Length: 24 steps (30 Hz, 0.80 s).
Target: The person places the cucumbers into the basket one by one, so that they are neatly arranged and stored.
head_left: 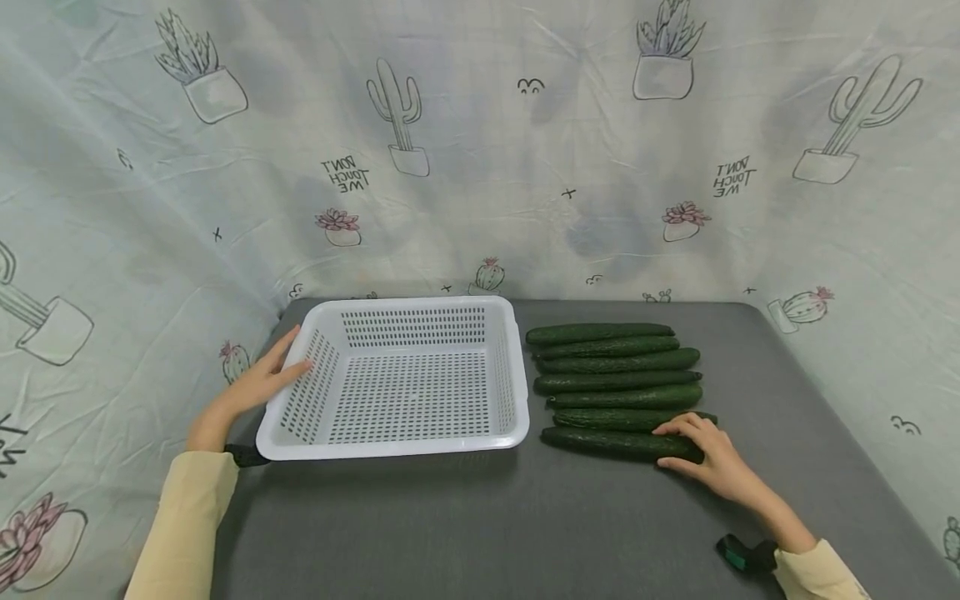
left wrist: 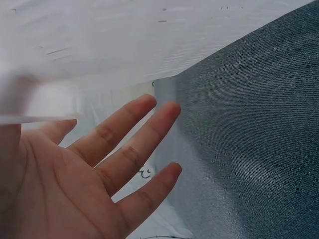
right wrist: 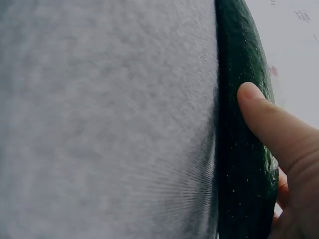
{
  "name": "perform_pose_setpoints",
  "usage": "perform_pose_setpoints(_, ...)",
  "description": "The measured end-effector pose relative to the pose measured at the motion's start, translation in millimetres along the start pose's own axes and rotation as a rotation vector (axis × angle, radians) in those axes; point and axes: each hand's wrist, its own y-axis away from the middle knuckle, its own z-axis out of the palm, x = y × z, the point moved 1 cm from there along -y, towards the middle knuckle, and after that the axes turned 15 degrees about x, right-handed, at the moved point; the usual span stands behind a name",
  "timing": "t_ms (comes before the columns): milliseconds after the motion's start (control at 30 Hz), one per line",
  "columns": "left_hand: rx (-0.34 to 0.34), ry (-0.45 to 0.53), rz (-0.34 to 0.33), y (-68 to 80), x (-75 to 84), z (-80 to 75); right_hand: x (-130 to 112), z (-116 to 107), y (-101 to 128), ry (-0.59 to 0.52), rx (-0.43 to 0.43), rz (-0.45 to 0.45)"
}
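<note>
On nearest cucumber (head_left: 618,442), curled right hand (head_left: 708,457).

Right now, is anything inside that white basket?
The white basket looks empty: only its perforated floor and walls show. The left hand rests on its outer left rim. The table beneath it is hidden.

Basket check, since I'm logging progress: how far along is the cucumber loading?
Nothing is loaded: the white basket holds nothing. In hand: the right hand grips the nearest cucumber, while the left hand rests on the basket's side. Left: all seven cucumbers, lying in a row on the table.
</note>
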Motion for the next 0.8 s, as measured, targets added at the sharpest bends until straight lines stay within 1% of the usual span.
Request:
perform_pose_setpoints(100, 0.003, 0.000, -0.008, 0.2, -0.2, 0.7, -4.9, 0.1, 0.6, 0.059, -0.032, 0.022)
perform_pose_setpoints(233, 0.005, -0.004, -0.016, 0.6, -1.1, 0.7, -15.3, 2.5, -0.8, 0.156, -0.105, 0.079)
perform_pose_setpoints(333, 0.003, 0.004, -0.006, 0.6, -1.9, 0.5, -21.9, 7.9, -2.6, 0.196, -0.134, 0.118)
perform_pose_setpoints(433, -0.009, 0.030, -0.002, -0.4, -2.2, 0.8, -25.7, 13.7, -3.2, 0.223, -0.113, 0.145)
perform_pose_setpoints(533, -0.022, 0.062, -0.017, -0.4, -2.5, 1.1, -26.8, 17.1, -3.7, 0.241, -0.081, 0.157)
perform_pose_setpoints(667, -0.022, 0.070, -0.036, 0.6, -2.9, 1.4, -26.5, 16.9, -4.8, 0.250, -0.070, 0.142)
perform_pose_setpoints(800, -0.031, 0.077, -0.036, 0.4, -3.6, 1.7, -26.3, 14.4, -6.5, 0.248, -0.066, 0.107)
